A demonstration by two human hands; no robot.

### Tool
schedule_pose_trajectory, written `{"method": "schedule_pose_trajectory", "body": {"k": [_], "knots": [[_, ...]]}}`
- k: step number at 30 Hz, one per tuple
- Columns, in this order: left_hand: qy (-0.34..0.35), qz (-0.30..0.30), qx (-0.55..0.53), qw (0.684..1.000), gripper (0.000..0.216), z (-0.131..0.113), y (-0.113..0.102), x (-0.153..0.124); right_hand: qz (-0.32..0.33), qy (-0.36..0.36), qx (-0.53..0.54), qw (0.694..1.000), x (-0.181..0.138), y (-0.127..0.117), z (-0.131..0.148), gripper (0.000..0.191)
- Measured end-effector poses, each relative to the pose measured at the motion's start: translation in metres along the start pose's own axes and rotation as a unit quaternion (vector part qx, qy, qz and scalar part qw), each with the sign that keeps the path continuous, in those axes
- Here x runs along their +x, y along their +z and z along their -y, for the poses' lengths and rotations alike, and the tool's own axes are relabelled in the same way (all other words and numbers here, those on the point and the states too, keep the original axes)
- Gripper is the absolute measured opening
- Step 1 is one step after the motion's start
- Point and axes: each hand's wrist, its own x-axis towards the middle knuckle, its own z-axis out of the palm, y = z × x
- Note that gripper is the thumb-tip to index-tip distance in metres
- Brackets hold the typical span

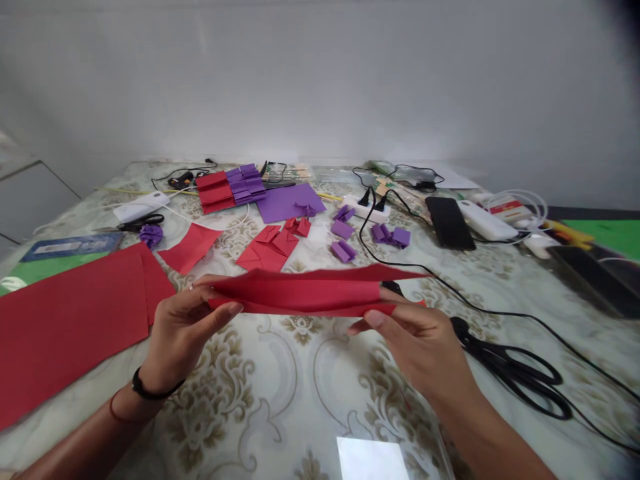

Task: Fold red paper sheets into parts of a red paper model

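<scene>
A folded strip of red paper (305, 298) is stretched between my two hands above the table. My left hand (193, 323) pinches its left end, thumb in front and fingers behind. The right end is gripped by my right hand (407, 337), its thumb on the front fold. Along the top the paper gapes, with a pointed corner reaching out to the right. Beyond it lie folded red paper pieces (269, 249) and a small red sheet (190, 248). Large red sheets (70, 320) rest to the left of my left hand.
Black-handled scissors (520, 373) and a black cable (480, 308) lie right of my right hand. Purple folded pieces (343, 230), a purple sheet (290, 202), a power strip (367, 209) and a phone (450, 223) are farther back. Smaller scissors (143, 222) are at the back left.
</scene>
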Motion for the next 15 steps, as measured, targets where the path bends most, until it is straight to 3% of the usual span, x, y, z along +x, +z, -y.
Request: {"method": "schedule_pose_trajectory", "body": {"k": [7, 10, 13, 15], "knots": [[-0.057, -0.009, -0.1, 0.993, 0.047, -0.005, 0.017, 0.0, -0.045, 0.059, 0.07, 0.995, -0.004, 0.008, -0.004, 0.012], [-0.084, 0.035, -0.077, 0.993, 0.061, -0.01, 0.019, -0.001, -0.069, 0.068, 0.114, 0.989, -0.003, 0.012, -0.004, 0.014], [-0.104, 0.083, -0.05, 0.99, 0.052, -0.013, 0.022, -0.004, -0.094, 0.069, 0.2, 0.973, 0.001, 0.022, -0.001, 0.036], [-0.109, 0.074, -0.005, 0.991, 0.041, -0.014, 0.025, -0.007, -0.065, 0.08, 0.263, 0.959, 0.002, 0.03, 0.0, 0.058]]}}
